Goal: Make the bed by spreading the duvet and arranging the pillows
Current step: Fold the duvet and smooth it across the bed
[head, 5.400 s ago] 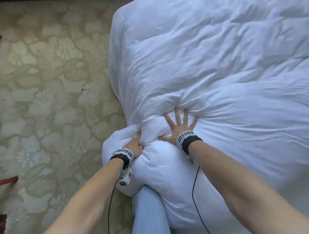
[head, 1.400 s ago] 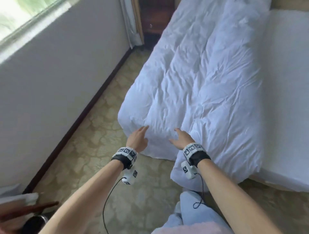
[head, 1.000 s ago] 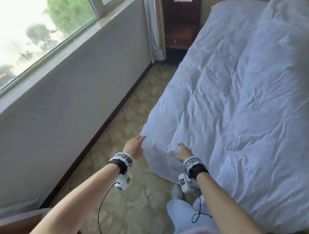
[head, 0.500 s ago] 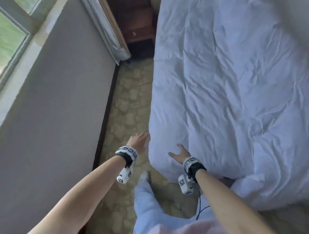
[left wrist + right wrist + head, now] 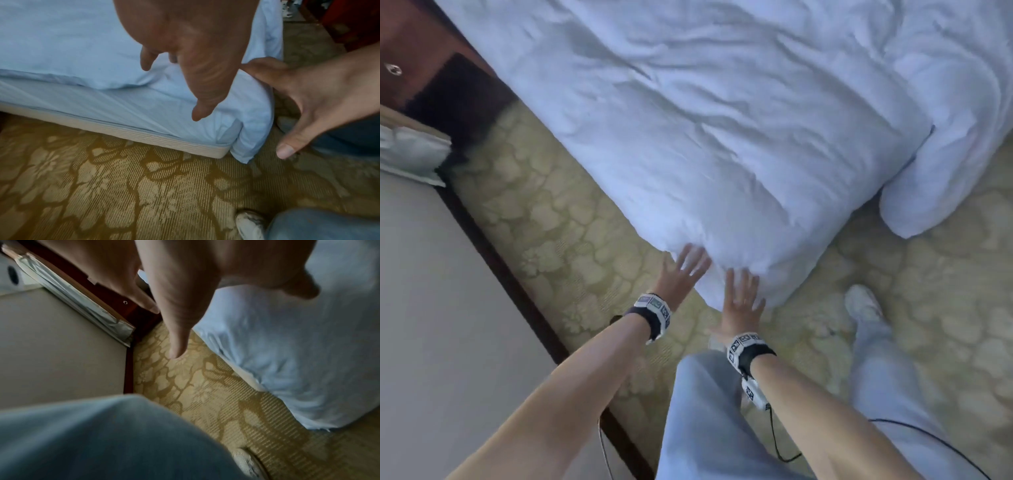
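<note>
Duvet [image 5: 722, 137]: white, rumpled, spread over the bed, its near corner hanging over the mattress corner toward the carpet.
Mattress [image 5: 144, 113]: sheet-covered corner showing under the duvet in the left wrist view.
Left hand [image 5: 681, 274]: released, fingers straight, at the duvet corner's left side.
Right hand [image 5: 741, 298]: released, fingers spread, just beside the same corner.
Carpet [image 5: 544, 212]: yellow-green floral, between bed and wall.
Nightstand [image 5: 410, 58]: dark wood, far left.

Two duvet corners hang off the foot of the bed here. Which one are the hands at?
The duvet corner by the wall-side aisle: left hand and right hand reach it with straight fingers. The other corner droops to the carpet, untouched.
</note>
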The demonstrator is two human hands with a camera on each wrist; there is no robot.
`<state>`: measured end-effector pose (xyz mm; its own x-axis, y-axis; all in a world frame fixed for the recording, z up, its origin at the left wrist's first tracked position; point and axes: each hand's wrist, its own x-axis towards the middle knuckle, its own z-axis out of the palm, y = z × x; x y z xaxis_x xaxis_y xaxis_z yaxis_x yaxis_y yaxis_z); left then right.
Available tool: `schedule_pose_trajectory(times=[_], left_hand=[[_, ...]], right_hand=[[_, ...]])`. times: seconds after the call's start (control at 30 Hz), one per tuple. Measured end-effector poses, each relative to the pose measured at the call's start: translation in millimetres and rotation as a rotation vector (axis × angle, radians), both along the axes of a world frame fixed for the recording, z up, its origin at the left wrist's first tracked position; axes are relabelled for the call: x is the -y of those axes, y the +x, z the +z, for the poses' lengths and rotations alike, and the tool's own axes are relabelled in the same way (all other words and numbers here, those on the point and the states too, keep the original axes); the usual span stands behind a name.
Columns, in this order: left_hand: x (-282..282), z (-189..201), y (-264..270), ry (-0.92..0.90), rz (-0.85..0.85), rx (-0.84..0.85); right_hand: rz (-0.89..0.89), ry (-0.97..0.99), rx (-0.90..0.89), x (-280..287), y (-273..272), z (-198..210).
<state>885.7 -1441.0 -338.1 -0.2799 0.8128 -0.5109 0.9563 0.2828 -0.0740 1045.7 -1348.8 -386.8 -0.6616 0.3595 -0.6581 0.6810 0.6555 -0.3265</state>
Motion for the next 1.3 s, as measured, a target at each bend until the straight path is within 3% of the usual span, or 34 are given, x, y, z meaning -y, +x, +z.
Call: schedule_pose_trajectory(times=[0.13, 0.27, 0.33, 0.4, 0.5, 0.57, 0.63, 0.73, 0.77, 0.83, 0.87, 0.9, 0.93, 0.97, 1.07, 1.13, 1.2, 1.23, 1.3], left_hand=[[5.8, -40.3, -19.6, 0.132, -0.218, -0.231], [0.5, -51.9, -36.3, 0.131, -0.316, -0.244], [-14.7, -39.8, -37.9, 0.128, -0.374, -0.177], [-37.4, -15.5, -38.5, 0.063, -0.381, -0.082], [-79.7, 45.6, -39.6, -0.040, -0.301, -0.051], [-98.0, 81.2, -39.9, 0.050, -0.215, -0.083], [-110.5, 113.8, -32.3, 0.249, 0.058, -0.029], [-125.3, 156.0, -4.6, 0.626, 0.797, 0.056], [-132.7, 169.8, 4.9, 0.707, 1.114, 0.208], [-153.1, 196.4, 17.5, 0.826, 1.764, 0.777], [-164.2, 207.7, 18.7, 0.889, 1.973, 1.113], [-175.1, 218.7, 15.5, 0.971, 2.077, 1.394], [-189.0, 231.6, 9.6, 1.031, 2.061, 1.530], [-204.1, 246.3, 3.0, 1.059, 1.965, 1.516], [-261.2, 287.0, -21.0, 1.068, 1.723, 1.150], [-303.1, 313.7, -39.4, 1.119, 1.643, 1.072], [-350.3, 345.8, -59.7, 1.189, 1.584, 1.030], [-373.0, 359.7, -67.8, 1.191, 1.547, 1.001], [-414.6, 381.6, -82.3, 1.149, 1.465, 0.907]], right_hand=[[-0.110, 0.207, -0.227, 14.5, -3.3, -30.2], [-0.062, 0.288, -0.285, -0.7, -3.9, -37.2], [-0.030, 0.261, -0.276, -17.9, -1.0, -18.4], [0.013, 0.108, -0.249, -51.5, -3.5, 11.1], [0.119, -0.093, -0.218, -114.0, -13.5, 77.5], [0.135, -0.121, -0.194, -150.9, -16.9, 126.3], [0.102, -0.151, -0.187, -186.0, -17.1, 178.2], [0.061, -0.202, -0.184, -231.1, -20.6, 236.2], [0.049, -0.218, -0.179, -243.4, -24.2, 250.3], [0.072, -0.226, -0.205, -264.4, -29.5, 273.7], [0.086, -0.229, -0.223, -273.1, -29.3, 282.5], [0.098, -0.243, -0.239, -280.8, -29.0, 288.3], [0.109, -0.258, -0.258, -288.9, -28.0, 295.2], [0.104, -0.274, -0.270, -297.8, -26.3, 302.1], [-0.013, -0.318, -0.378, -329.6, -24.6, 330.2], [-0.201, -0.256, -0.539, -350.9, -22.3, 348.3], [-0.364, -0.068, -0.615, -356.8, -10.4, 356.6], [-0.400, 0.002, -0.565, -351.9, -2.9, 352.2], [-0.498, -0.075, -0.379, -330.4, 7.0, 334.4]])
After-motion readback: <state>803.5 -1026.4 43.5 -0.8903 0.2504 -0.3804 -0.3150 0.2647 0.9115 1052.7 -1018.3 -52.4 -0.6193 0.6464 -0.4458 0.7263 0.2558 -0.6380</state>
